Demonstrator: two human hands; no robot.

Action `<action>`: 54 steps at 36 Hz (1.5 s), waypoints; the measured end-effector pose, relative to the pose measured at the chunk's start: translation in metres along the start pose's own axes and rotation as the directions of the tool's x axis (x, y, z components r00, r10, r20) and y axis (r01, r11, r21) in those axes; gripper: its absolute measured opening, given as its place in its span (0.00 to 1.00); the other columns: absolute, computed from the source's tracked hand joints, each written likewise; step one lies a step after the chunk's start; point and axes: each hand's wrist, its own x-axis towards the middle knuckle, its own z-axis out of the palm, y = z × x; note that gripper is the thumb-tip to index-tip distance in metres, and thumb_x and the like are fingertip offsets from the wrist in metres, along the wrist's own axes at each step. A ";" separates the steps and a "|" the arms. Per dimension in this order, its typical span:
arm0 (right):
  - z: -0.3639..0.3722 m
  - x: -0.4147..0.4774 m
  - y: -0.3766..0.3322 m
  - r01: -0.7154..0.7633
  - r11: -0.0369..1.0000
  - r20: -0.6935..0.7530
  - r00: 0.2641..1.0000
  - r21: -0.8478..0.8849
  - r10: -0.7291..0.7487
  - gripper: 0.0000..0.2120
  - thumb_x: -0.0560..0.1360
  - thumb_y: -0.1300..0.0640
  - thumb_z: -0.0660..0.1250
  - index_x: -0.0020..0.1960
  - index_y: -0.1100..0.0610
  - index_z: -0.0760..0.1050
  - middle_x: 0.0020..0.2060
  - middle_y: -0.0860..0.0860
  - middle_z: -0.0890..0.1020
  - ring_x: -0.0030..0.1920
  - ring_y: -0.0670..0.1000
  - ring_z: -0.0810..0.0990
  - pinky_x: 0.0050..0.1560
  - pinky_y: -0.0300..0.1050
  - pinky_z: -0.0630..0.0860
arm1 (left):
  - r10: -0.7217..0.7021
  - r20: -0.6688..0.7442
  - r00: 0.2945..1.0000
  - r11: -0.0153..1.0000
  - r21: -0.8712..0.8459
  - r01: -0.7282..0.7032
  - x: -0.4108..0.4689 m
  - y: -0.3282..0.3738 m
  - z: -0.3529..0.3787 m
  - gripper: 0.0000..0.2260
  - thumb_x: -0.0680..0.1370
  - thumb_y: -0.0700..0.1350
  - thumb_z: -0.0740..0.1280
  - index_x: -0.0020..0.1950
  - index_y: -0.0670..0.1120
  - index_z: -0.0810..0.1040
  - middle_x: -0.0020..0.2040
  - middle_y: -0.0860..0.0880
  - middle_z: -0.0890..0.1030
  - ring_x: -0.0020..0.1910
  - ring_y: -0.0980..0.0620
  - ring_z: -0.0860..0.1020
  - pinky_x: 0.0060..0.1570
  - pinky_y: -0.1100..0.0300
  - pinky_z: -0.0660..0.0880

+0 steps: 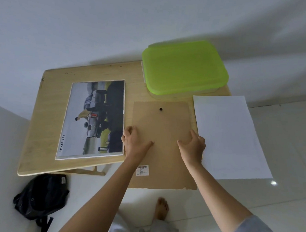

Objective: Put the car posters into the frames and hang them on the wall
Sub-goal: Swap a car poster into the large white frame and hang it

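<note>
Now the wooden table point(47, 109) stands against the wall, carrying everything. Its far right corner holds a box with a green lid point(184, 67). A brown backing board point(163, 147) overhangs the near edge, and a white sheet point(228, 136) juts past the right edge. Toward the left edge lies the framed car poster point(94, 119), face up. Both hands press flat on the board: left hand point(135, 141) with fingers curled at its left rim, right hand point(193, 145) with fingers spread, gripping nothing
</note>
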 end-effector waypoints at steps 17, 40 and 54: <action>0.014 -0.029 -0.017 0.000 0.977 -0.045 0.999 0.215 0.009 0.23 0.72 0.57 0.69 0.65 0.55 0.69 0.54 0.52 0.68 0.53 0.51 0.71 0.48 0.41 0.70 | -0.072 -0.100 0.992 0.947 -0.320 0.037 -0.008 -0.025 -0.044 0.35 0.68 0.44 0.75 0.72 0.47 0.64 0.63 0.46 0.65 0.63 0.47 0.66 0.63 0.55 0.66; 0.167 -0.020 -0.163 0.126 0.978 0.090 0.986 0.168 -0.143 0.22 0.71 0.60 0.69 0.64 0.54 0.72 0.49 0.56 0.72 0.47 0.51 0.73 0.47 0.39 0.67 | -0.162 -0.055 0.985 0.928 -0.348 0.133 0.129 -0.128 -0.192 0.34 0.67 0.39 0.73 0.71 0.43 0.65 0.57 0.48 0.64 0.62 0.44 0.67 0.61 0.54 0.66; 0.189 -0.015 -0.157 0.179 0.982 -0.034 0.983 -0.063 -0.182 0.21 0.71 0.57 0.68 0.64 0.53 0.73 0.48 0.50 0.68 0.53 0.54 0.72 0.58 0.52 0.71 | 0.057 0.005 0.998 0.981 -0.188 -0.055 0.143 -0.144 -0.183 0.33 0.70 0.47 0.72 0.71 0.45 0.61 0.62 0.46 0.61 0.63 0.47 0.62 0.62 0.57 0.63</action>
